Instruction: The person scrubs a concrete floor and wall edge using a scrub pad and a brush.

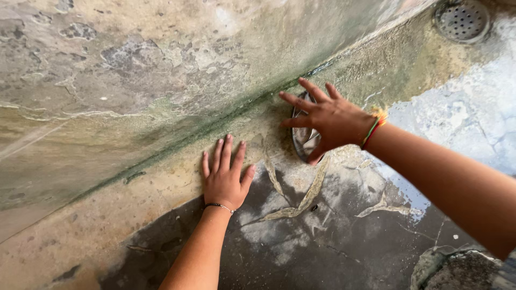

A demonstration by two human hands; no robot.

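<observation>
We look down at our own two bare arms reaching over a worn, wet concrete floor (pixel 333 236) with dark damp patches and flaking pale skin. Nearest to us, our left hand (pixel 224 177) lies flat on the floor, palm down, fingers straight and a little apart, holding nothing; a thin dark beaded bracelet (pixel 217 205) circles that wrist.

Farther on and to the right, our right hand (pixel 328 119) comes in from the right side, wearing a red, green and yellow thread wristband (pixel 374 126). Its fingers are spread wide and point left, resting over a small shiny round metal dish (pixel 304 140), not closed round it. The dish lies on the floor directly under those fingers and palm, with its lower rim showing beneath the thumb side; much of it is covered, so we cannot tell its full shape. The right hand is plainly the nearer one; the left hand is apart from the dish, below and to its left.

Beyond both hands, a stained, peeling plaster wall (pixel 134 80) meets the floor along a greenish mossy seam (pixel 215 126) running diagonally. At the far top right sits a round perforated metal drain cover (pixel 461 20).
</observation>
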